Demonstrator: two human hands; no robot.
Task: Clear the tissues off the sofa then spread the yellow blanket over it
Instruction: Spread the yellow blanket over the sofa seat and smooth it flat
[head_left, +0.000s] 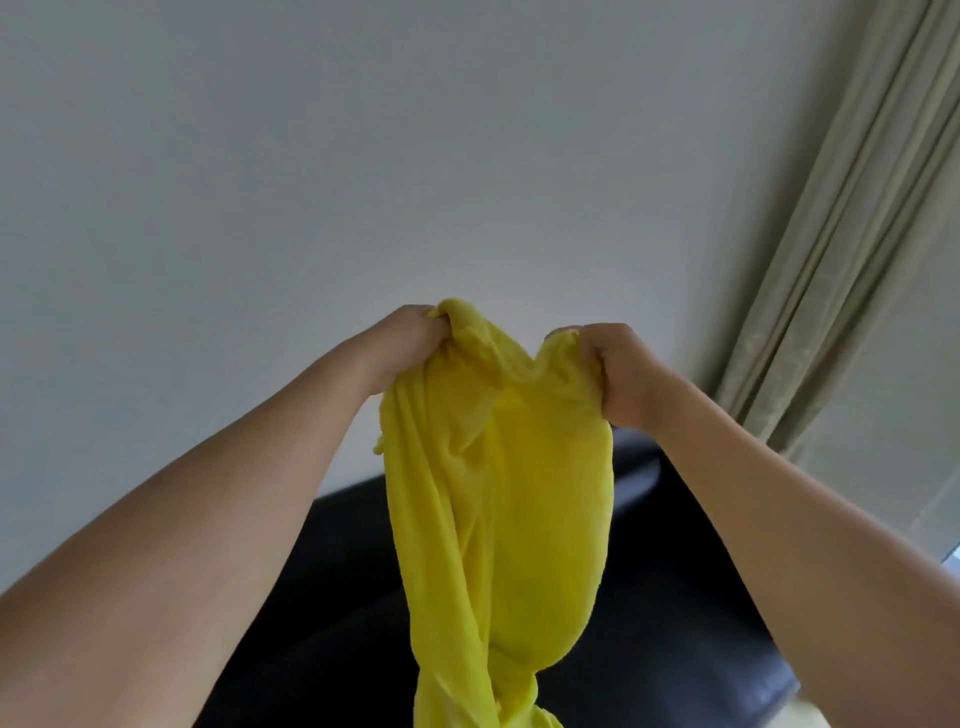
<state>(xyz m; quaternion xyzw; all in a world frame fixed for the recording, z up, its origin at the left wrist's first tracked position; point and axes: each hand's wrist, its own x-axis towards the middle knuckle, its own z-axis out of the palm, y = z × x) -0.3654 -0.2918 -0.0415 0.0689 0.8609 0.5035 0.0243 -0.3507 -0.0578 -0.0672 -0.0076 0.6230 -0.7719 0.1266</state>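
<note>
Here the yellow blanket (498, 493) hangs bunched, twisted below.

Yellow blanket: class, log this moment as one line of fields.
left hand: gripping blanket top | right hand: gripping blanket top | blanket: bunched, hanging, unspread | sofa: dark, below | tissues: none visible

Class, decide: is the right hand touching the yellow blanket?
Touching. The head view shows the right hand clenched on the blanket's top edge, cloth bunched inside the fist.
</note>
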